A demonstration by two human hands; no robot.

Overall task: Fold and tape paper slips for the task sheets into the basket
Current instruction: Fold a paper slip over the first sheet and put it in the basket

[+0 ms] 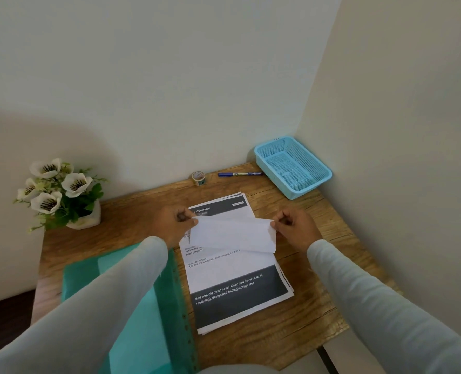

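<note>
Wooden counter (305, 333), wall corner. My left hand (174, 224) and right hand (296, 228) pinch the paper slip (232, 234) by its ends, just above the task sheets (237, 292). Best to square the edges before creasing. Basket (271, 172) sits at the far-right corner.

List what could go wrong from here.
The left hand and right hand pinch the paper slip in mid-air above the task sheets, so the crease may go crooked. The tape roll sits by the wall; reaching for it frees one end, and the fold might spring open.
</note>
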